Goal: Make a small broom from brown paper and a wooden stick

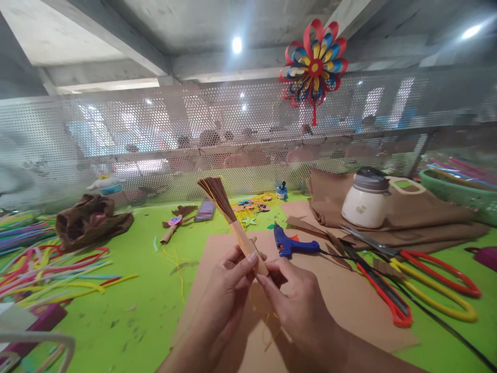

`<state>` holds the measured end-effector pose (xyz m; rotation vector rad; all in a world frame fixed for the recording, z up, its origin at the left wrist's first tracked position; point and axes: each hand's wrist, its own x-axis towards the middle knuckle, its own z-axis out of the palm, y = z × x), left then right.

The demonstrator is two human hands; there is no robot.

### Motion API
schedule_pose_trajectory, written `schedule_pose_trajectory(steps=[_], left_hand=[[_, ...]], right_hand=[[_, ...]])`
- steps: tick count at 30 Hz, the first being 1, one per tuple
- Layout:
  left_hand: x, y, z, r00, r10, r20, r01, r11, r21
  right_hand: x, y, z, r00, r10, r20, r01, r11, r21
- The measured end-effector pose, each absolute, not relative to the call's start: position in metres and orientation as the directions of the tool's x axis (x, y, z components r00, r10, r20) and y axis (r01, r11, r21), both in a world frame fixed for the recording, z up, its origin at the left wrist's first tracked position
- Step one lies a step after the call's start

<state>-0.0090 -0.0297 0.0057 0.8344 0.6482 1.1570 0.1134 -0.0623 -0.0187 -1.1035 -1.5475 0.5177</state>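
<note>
Hands, left (229,277) and right (289,290), both pinching paper broom (233,220); jar (367,199) label perhaps illegible.

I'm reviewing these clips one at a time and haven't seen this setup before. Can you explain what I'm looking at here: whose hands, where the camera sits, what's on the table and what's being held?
There is no machine here. One camera sits on a person's head, looking forward and down, so the two bare hands at the bottom are that person's own. The left hand and right hand together pinch a small paper broom, with a tan rolled handle and a fan of brown strips at the top.

They work over brown cardboard on a green table. Nearby lie a blue glue gun, scissors with red and yellow handles, a white jar on folded brown fabric, and coloured strips at left. A paper flower hangs on the perforated screen behind.
</note>
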Motion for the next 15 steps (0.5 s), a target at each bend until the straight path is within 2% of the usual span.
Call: schedule_pose_trajectory(steps=[7,15], left_hand=[[-0.020,-0.023,0.002,0.387,0.922,-0.015,-0.523,0.234,0.819],[-0.024,-0.024,0.005,0.443,0.893,0.075,-0.530,0.193,0.826]], right_hand=[[0.116,-0.066,-0.017,0.019,0.901,0.434,0.286,0.411,-0.866],[0.115,-0.071,-0.013,0.035,0.892,0.451,0.262,0.427,-0.865]])
